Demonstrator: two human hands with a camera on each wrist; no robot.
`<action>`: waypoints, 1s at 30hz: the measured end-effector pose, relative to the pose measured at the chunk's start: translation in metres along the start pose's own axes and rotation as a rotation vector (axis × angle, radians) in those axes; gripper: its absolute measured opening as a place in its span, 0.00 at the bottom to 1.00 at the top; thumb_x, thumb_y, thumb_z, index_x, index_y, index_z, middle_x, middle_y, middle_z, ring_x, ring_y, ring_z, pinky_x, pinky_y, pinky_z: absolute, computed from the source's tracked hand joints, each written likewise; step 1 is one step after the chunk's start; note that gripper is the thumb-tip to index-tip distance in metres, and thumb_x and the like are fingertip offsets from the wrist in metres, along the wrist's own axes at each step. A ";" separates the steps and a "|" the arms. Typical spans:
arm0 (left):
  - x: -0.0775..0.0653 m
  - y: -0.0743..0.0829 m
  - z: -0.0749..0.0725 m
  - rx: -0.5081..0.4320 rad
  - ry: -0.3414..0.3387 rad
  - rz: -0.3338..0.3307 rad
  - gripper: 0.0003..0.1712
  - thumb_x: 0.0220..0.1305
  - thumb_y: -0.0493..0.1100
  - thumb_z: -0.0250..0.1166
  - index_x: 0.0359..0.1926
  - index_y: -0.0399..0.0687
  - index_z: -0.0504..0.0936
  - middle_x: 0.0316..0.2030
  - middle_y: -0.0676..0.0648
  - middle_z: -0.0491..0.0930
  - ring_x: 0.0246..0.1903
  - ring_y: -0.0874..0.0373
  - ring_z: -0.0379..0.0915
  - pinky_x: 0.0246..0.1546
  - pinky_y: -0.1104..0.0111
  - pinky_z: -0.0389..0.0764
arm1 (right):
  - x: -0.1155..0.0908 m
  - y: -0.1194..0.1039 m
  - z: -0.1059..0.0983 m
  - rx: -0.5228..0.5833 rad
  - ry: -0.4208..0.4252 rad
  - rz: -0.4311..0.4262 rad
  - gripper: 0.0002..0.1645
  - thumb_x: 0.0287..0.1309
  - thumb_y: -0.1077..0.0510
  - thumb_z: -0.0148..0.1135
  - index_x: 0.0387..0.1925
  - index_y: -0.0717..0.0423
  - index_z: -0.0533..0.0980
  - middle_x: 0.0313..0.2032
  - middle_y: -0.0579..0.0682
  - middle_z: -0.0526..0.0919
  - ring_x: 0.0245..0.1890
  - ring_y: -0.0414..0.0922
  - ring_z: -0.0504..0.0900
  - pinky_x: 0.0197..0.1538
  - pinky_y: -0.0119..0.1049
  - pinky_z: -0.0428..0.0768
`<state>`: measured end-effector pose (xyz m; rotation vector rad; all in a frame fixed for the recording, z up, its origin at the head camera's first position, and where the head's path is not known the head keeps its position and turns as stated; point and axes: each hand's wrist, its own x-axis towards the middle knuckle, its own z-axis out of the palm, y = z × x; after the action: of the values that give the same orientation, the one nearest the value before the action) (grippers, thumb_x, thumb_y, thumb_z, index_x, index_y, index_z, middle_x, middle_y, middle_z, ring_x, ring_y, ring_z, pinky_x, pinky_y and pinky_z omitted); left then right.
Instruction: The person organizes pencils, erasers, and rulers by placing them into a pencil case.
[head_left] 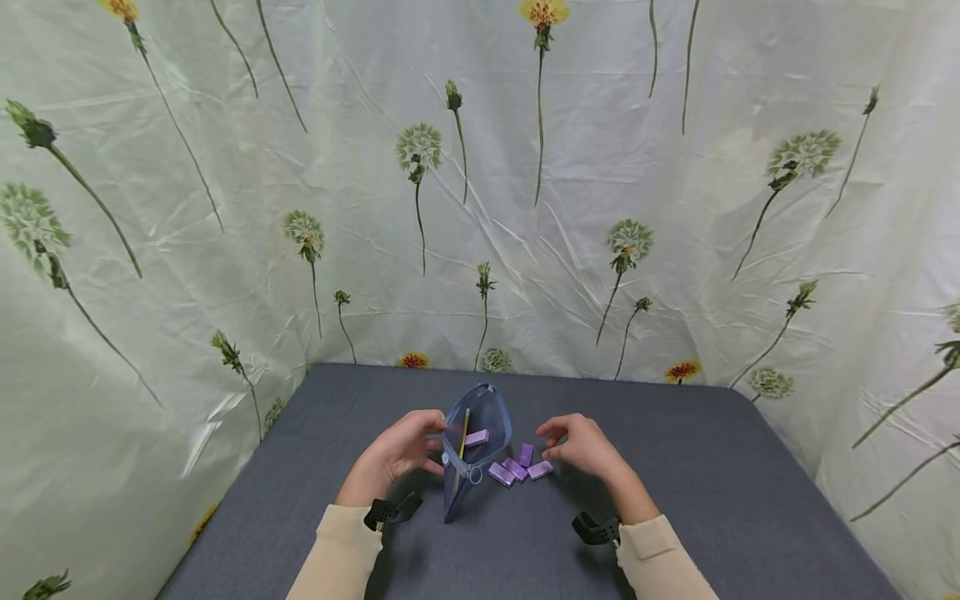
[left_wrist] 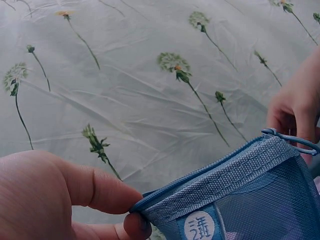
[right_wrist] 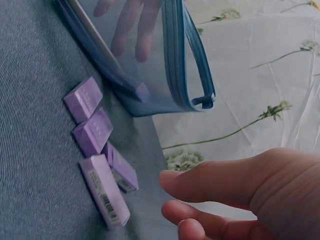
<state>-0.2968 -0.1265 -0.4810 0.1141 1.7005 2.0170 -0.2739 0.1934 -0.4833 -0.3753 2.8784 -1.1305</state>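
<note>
My left hand (head_left: 405,446) pinches the rim of a blue mesh zipper pouch (left_wrist: 270,195) between thumb and finger. The pouch stands tilted with its mouth open, and a round white label (left_wrist: 198,226) shows on its side. Inside it lie a yellow pencil-like stick (head_left: 464,429) and a small lilac block (head_left: 477,437). Several small purple boxes (right_wrist: 93,131) lie together on the table, just right of the pouch; one lighter box (right_wrist: 105,192) has a barcode. Close to these boxes hovers my right hand (head_left: 583,446), thumb and fingers apart with nothing between them.
A dark grey cloth-covered table (head_left: 712,483) lies under everything. Behind it and along its sides hangs a pale curtain (head_left: 360,167) printed with dandelions. Black straps (head_left: 596,529) sit on both wrists. A ring pull (head_left: 475,475) hangs at the pouch's near edge.
</note>
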 end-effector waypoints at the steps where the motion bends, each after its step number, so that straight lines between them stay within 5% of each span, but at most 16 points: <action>1: 0.000 0.000 0.000 0.000 0.001 -0.001 0.11 0.63 0.40 0.55 0.22 0.51 0.72 0.57 0.30 0.69 0.58 0.29 0.68 0.34 0.40 0.80 | 0.000 0.002 0.001 0.000 -0.013 0.001 0.19 0.45 0.67 0.77 0.43 0.56 0.85 0.28 0.43 0.82 0.31 0.43 0.79 0.34 0.40 0.76; 11: -0.001 -0.001 -0.002 0.007 0.001 -0.002 0.12 0.63 0.40 0.55 0.22 0.52 0.70 0.53 0.34 0.71 0.57 0.30 0.68 0.34 0.41 0.80 | 0.000 0.019 0.005 0.045 -0.167 -0.043 0.21 0.41 0.70 0.74 0.42 0.56 0.85 0.25 0.45 0.80 0.24 0.40 0.75 0.30 0.36 0.72; 30: 0.000 0.000 -0.001 0.010 0.001 0.007 0.11 0.63 0.39 0.54 0.23 0.50 0.70 0.52 0.33 0.71 0.52 0.32 0.74 0.33 0.43 0.81 | 0.004 0.034 0.010 0.180 -0.230 -0.039 0.17 0.42 0.72 0.75 0.38 0.59 0.85 0.26 0.46 0.78 0.28 0.41 0.74 0.31 0.34 0.72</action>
<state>-0.2972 -0.1274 -0.4811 0.1227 1.7135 2.0146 -0.2840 0.2099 -0.5130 -0.5181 2.5601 -1.2494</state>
